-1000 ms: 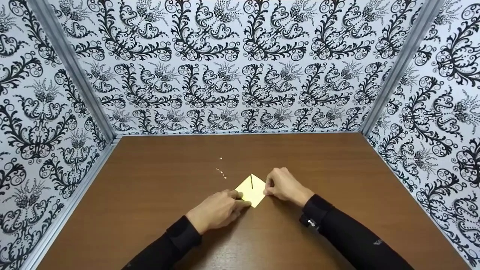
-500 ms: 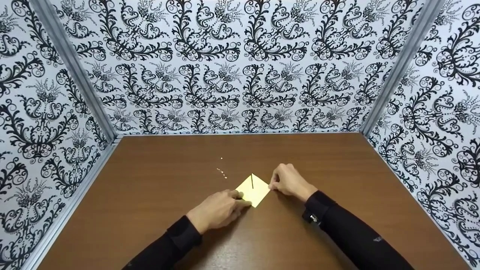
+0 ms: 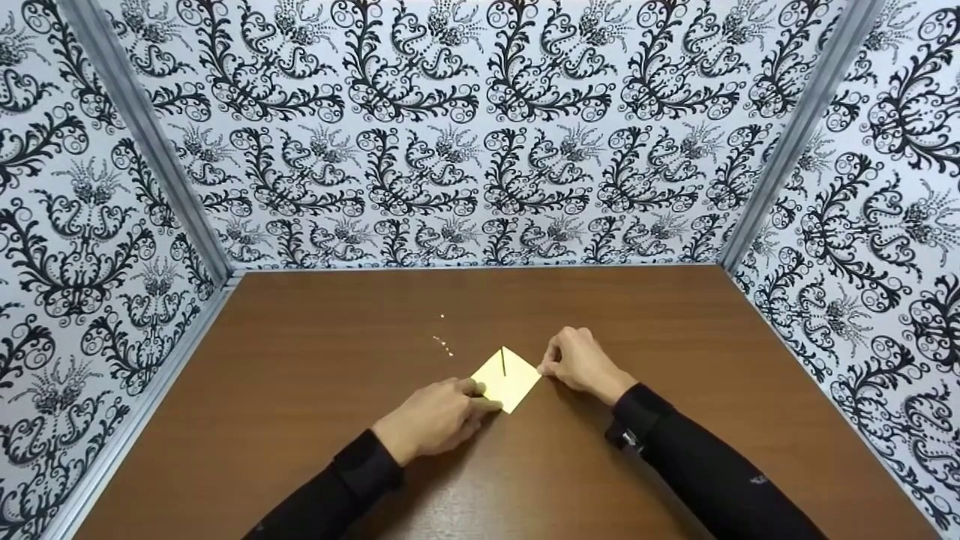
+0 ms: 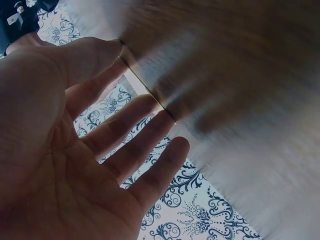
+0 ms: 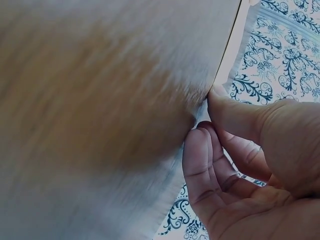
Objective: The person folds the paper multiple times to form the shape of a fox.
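A small square of yellow paper (image 3: 510, 382) lies turned like a diamond on the brown table, a short dark line running down from its far corner. My left hand (image 3: 435, 420) rests at its left side, thumb and fingertips pressing the paper's near-left edge. In the left wrist view, the fingers of the left hand (image 4: 100, 130) are extended and spread against the thin paper edge. At the right corner, my right hand (image 3: 585, 364) pinches the paper's tip. The right wrist view has the right hand (image 5: 250, 150) with curled fingers, its thumb at the paper edge.
Several tiny white scraps (image 3: 444, 345) lie on the brown table (image 3: 337, 322), beyond the paper and to its left. Patterned black-and-white walls (image 3: 480, 150) with grey metal corner posts (image 3: 150, 142) enclose the table's back and sides.
My right hand has slid slightly outward and away from me, from over the right part of the paper to its right corner. The left hand and the paper stay almost in place.
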`<state>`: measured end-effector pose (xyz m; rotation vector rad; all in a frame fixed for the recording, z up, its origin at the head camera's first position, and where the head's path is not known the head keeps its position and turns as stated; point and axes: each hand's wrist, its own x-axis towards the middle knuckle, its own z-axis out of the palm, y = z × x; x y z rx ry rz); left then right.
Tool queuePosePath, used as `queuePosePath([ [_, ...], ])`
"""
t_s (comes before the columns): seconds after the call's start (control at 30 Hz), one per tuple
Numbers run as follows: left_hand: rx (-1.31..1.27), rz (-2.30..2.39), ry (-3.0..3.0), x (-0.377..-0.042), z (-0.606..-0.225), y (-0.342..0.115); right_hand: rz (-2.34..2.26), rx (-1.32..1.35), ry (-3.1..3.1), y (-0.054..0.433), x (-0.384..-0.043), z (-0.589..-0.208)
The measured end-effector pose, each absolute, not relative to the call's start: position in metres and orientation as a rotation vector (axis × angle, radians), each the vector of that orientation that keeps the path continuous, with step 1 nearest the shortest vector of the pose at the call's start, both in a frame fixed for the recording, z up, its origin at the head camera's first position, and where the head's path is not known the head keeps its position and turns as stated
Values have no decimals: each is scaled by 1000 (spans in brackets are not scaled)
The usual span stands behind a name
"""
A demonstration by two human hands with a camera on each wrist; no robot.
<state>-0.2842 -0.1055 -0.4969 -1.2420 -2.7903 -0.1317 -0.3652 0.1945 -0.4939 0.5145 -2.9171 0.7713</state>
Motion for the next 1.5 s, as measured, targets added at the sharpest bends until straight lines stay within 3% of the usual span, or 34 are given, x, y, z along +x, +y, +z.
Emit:
queuePosePath([
  [0.27, -1255, -133, -2768, -286, -497, -105, 813, 522, -2870, 189, -359, -486],
  [0.7, -1210, -213, -2771, -288, -497, -101, 808, 963, -2767, 162, -330, -490],
  [1.5, -954, -599, -2772, -325, -498, -64, 847, 917, -2805, 158, -331, -497],
])
